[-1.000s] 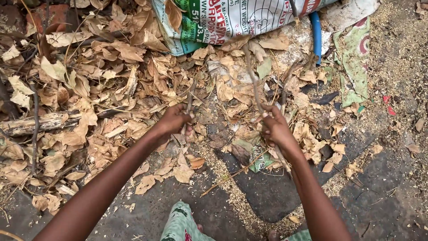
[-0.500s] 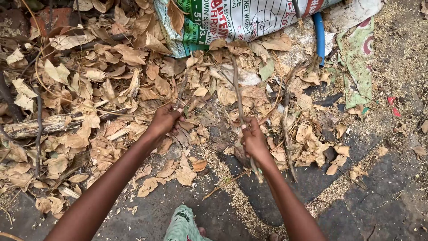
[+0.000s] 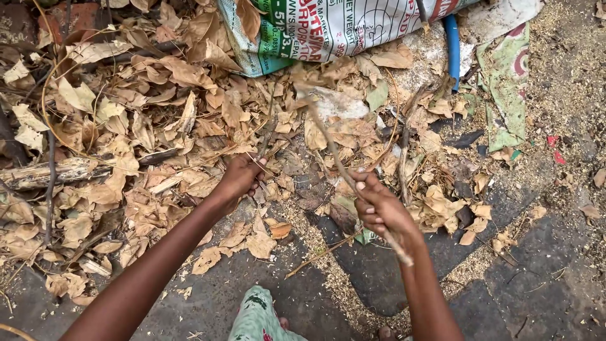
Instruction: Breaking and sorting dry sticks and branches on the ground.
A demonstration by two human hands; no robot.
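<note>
The right hand (image 3: 379, 208) is closed tight around a long thin stick (image 3: 328, 139). The stick goes up and away from the hand over the dry leaves (image 3: 158, 126), and its short end pokes out below the hand, over the dark ground (image 3: 379, 278). The left hand (image 3: 243, 177) is down in the leaves, with its fingers curled shut on a small twig (image 3: 268, 126) that stands up out of the pile. The two hands are apart, with leaves and bits of sawdust (image 3: 328, 271) between them. The brown leaves cover most of the ground on the left side. A thick old log (image 3: 44, 173) lies in them at the far left. At the top there is a white and green sack (image 3: 328, 28), lying just past the leaves. Beside the sack is a blue pipe (image 3: 451, 44). A torn green and white scrap (image 3: 505, 95) lies on the ground at the right, near the pipe. At the bottom edge you can see a bit of the person's green patterned clothing (image 3: 255, 316).
</note>
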